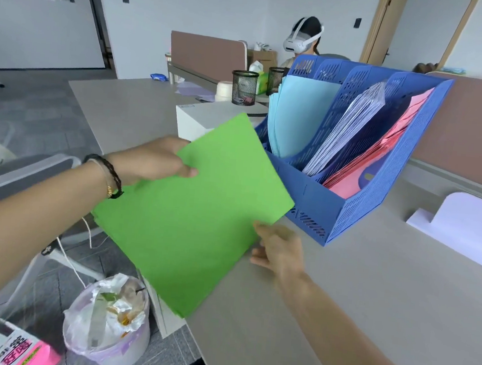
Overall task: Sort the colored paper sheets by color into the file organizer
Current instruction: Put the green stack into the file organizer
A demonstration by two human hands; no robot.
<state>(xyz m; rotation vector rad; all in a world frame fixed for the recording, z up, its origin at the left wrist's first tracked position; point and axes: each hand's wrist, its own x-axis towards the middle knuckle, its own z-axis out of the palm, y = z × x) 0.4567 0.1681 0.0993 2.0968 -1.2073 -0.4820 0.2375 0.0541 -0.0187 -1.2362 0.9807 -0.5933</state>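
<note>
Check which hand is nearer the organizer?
Right. The right hand holds the green sheets' lower edge just below the organizer's front corner. The left hand grips the sheets' far-left edge, farther away.

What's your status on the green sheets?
Left hand pinching green sheets; right hand steadying their edge. Blue file organizer ahead, path clear.

We record one grey counter (339, 309), its near stretch bare. Standing on it: a blue file organizer (346, 204), angled, with light blue, white and pink sheets in its compartments. To the right lie white sheets (470, 231), one curled upward. Farther back we list a white box (207, 117), two black mesh pen cups (244, 87) and a cream roll (224, 91).
</note>
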